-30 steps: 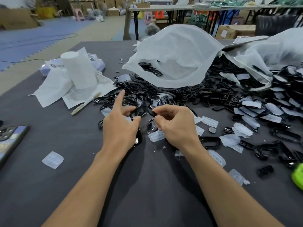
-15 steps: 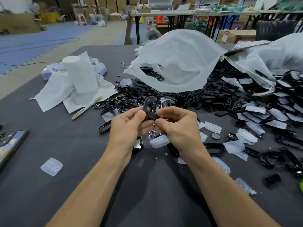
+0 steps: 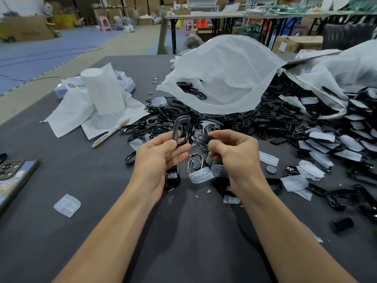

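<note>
Warehouse-type assembly workshop.
Heap of black plastic parts (image 3: 285,123) w/ bulk bags (image 3: 224,78) on grey table (image 3: 183,231); cardboard boxes (image 3: 28,28), folding tables (image 3: 204,16) & foam mats (image 3: 40,52) in bkgd.

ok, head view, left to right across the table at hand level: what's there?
Phone → clear pad → left hand gripping frame → right hand pinching small part → coin → black clip.

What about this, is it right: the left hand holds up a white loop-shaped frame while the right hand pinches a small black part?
No. The head view shows the loop-shaped frame in the left hand is black, not white. The right hand does pinch a small black part.
</note>
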Motion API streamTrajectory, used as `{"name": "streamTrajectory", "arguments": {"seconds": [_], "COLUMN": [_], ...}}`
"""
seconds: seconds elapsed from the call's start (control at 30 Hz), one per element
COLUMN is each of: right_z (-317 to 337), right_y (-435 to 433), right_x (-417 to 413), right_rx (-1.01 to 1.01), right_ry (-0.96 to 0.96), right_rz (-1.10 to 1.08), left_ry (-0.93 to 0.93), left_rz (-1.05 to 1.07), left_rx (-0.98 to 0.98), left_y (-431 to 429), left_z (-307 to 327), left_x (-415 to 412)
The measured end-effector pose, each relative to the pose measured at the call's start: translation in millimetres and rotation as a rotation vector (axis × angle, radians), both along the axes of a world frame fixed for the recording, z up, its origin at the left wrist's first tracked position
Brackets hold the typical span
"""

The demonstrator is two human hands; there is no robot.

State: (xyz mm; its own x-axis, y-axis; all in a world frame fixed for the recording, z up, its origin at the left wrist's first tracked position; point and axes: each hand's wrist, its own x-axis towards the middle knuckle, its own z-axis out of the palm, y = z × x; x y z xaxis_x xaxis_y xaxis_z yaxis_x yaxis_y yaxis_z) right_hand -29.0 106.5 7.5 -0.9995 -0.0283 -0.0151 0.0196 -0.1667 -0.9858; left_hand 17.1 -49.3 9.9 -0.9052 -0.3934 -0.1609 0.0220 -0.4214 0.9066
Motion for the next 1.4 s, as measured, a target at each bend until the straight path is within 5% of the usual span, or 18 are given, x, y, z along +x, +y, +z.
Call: {"name": "streamTrajectory", "arguments": {"seconds": [0.43,0.7,1.4], "right_z": [9,8,8], "right_y": [10,9,5], "right_x": [-2,-3,3], "right_rx": [-0.142,-0.284,-0.007], "right_ry": [-0.037,-0.224,-0.012], "right_rz": [0.091,0.305,0.199], "left_ry": [0.017,0.039,0.07], "left_rz": [-0.139,-0.071,-0.24], "left_rx": [-0.243,-0.346,-0.552], "left_y": [-5,-4,0], "left_z": [1,-3,-3], "left_x": [5,5,8]}}
